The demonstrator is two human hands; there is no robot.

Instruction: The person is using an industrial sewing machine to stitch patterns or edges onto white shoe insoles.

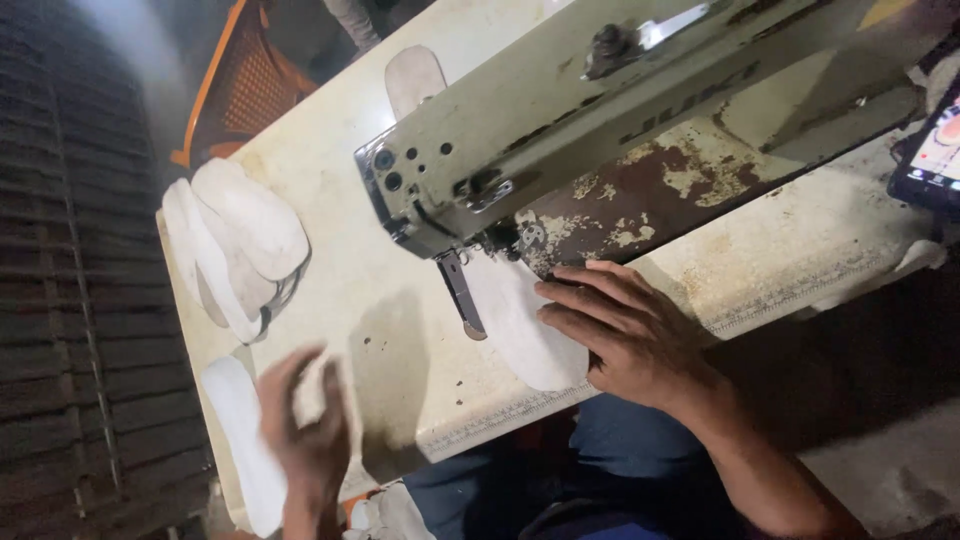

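My right hand (pixel 622 330) lies flat with fingers spread on a white insole-shaped piece (pixel 520 320) under the needle area of an old cream sewing machine (pixel 560 110). The presser foot (pixel 462 292) stands at the piece's left edge. My left hand (pixel 305 430) is blurred, fingers apart, hovering over the table near its front edge and holding nothing. It is close to a single white insole (pixel 240 430) lying at the table's left front corner.
A stack of white insoles (pixel 235 245) sits at the table's left edge. Another insole (pixel 415 80) lies behind the machine. An orange plastic chair (pixel 245 90) stands beyond the worn table (pixel 380 330). A phone with a lit screen (pixel 935 155) rests at the right.
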